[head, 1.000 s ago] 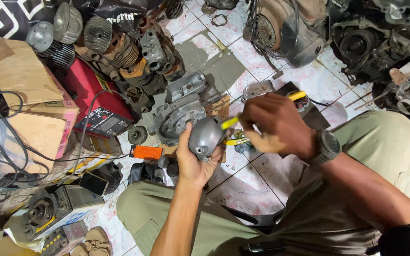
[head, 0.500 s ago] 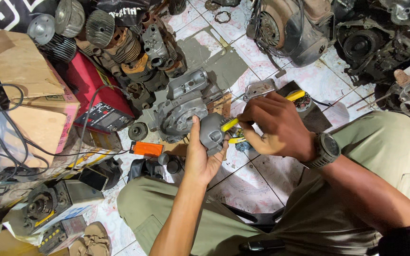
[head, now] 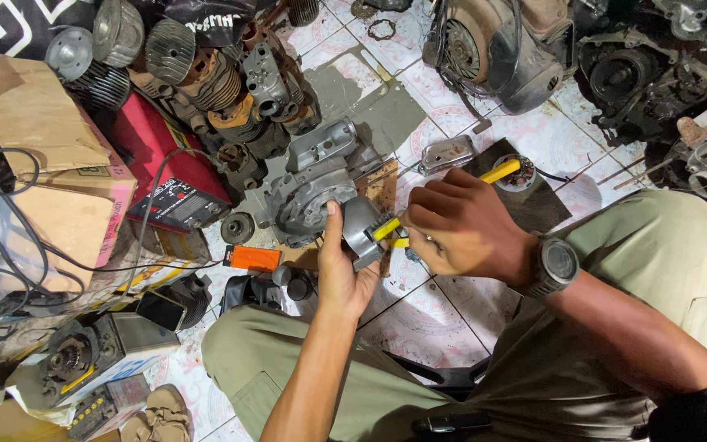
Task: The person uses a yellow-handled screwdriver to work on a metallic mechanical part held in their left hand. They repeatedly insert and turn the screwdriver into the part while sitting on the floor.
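grey metal part [head: 362, 229] | yellow-handled tool [head: 501, 172] | red box [head: 165, 164]

Even, fairly bright light falls from above onto the tiled floor [head: 443, 311], and my hands cast only soft shadows. The centre stays sharp. The top corners sink into dark, the wide lens bends the edges, and there's mild sheen on the metal engine casing [head: 308, 192].

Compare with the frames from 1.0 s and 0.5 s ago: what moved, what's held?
The left hand has turned the small grey metal part, rounded face first, edge-on now. The right hand shifted slightly left, keeping the yellow-handled tool against the part. Nothing was picked up or let go. The engine casing and red box lie unchanged.
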